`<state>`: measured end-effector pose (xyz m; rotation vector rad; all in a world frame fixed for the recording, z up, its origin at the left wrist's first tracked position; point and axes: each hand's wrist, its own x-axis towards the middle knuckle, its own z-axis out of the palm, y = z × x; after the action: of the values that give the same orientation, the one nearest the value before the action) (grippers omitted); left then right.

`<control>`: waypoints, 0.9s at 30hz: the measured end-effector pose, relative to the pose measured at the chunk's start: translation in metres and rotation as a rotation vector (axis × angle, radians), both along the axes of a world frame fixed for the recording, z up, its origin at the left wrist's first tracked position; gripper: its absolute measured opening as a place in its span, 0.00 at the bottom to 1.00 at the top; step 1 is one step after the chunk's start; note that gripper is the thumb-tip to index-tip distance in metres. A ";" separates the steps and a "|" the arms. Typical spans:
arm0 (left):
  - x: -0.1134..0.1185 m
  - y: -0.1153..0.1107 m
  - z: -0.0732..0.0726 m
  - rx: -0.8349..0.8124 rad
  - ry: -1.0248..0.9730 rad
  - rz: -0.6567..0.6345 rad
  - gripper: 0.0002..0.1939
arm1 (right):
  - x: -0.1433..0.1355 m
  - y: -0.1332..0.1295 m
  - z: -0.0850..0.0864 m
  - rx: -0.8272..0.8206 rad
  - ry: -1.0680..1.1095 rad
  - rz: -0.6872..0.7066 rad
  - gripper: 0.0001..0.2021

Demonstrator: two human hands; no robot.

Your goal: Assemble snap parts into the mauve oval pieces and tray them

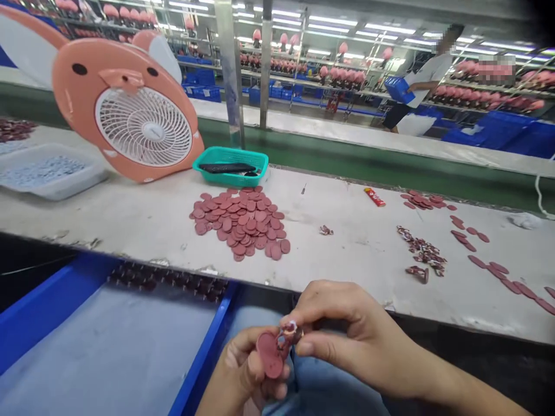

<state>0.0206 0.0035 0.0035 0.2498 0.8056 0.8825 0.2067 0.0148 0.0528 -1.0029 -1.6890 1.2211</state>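
Note:
Over my lap, my left hand [249,370] grips reddish-brown oval discs [269,353], two of them showing their flat faces. Against their right edge, my right hand [347,329] pinches a small brown-and-white figurine [288,332] between thumb and fingers. Figurine and discs touch or nearly touch; the fingers hide exactly where they meet. On the bench ahead lies a large pile of the same oval discs [243,222]. A cluster of similar small figurines [425,253] rests to the right, and a single one [326,230] lies nearer the middle.
A pink animal-shaped fan [130,110] stands at the back left, beside a green basket [203,167] holding a black object. A white tray [91,184] is further left. Below the bench edge sits a blue crate [195,370]. A person [427,75] carries a blue bin beyond.

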 end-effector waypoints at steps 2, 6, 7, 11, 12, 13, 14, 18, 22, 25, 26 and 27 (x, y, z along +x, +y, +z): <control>-0.002 -0.006 0.002 0.006 -0.004 -0.001 0.22 | -0.004 -0.006 -0.004 0.031 -0.034 -0.001 0.06; -0.004 -0.015 0.005 0.033 0.013 0.018 0.23 | -0.004 -0.008 -0.005 0.053 -0.077 0.027 0.06; -0.004 -0.016 0.006 0.038 0.019 0.023 0.23 | -0.004 -0.008 -0.004 0.064 -0.085 0.036 0.06; -0.003 -0.018 0.008 0.038 0.039 0.027 0.21 | -0.006 -0.009 -0.001 0.108 -0.117 0.057 0.06; -0.003 -0.018 0.008 0.037 0.043 0.027 0.21 | -0.006 -0.008 -0.001 0.119 -0.123 0.064 0.06; -0.003 -0.018 0.008 0.036 0.046 0.025 0.21 | -0.006 -0.008 -0.001 0.129 -0.129 0.075 0.07; -0.003 -0.018 0.007 0.034 0.050 0.024 0.21 | -0.006 -0.007 0.000 0.139 -0.133 0.087 0.07; -0.004 -0.017 0.006 0.012 0.051 0.022 0.21 | -0.005 -0.002 0.001 0.157 -0.170 0.122 0.06; -0.005 -0.016 0.008 -0.009 0.023 0.017 0.20 | -0.005 0.000 0.000 0.161 -0.182 0.135 0.06; -0.006 -0.015 0.009 -0.017 0.006 0.009 0.19 | -0.006 0.001 -0.001 0.156 -0.174 0.142 0.06; -0.007 -0.015 0.009 -0.019 0.004 0.006 0.19 | -0.006 0.001 -0.001 0.156 -0.170 0.149 0.06; -0.007 -0.014 0.009 -0.021 0.003 0.004 0.18 | -0.006 0.001 -0.001 0.157 -0.166 0.157 0.06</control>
<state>0.0135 -0.0108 0.0127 0.2306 0.8177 0.8771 0.2003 0.0158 0.0518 -0.9099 -1.9926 1.1079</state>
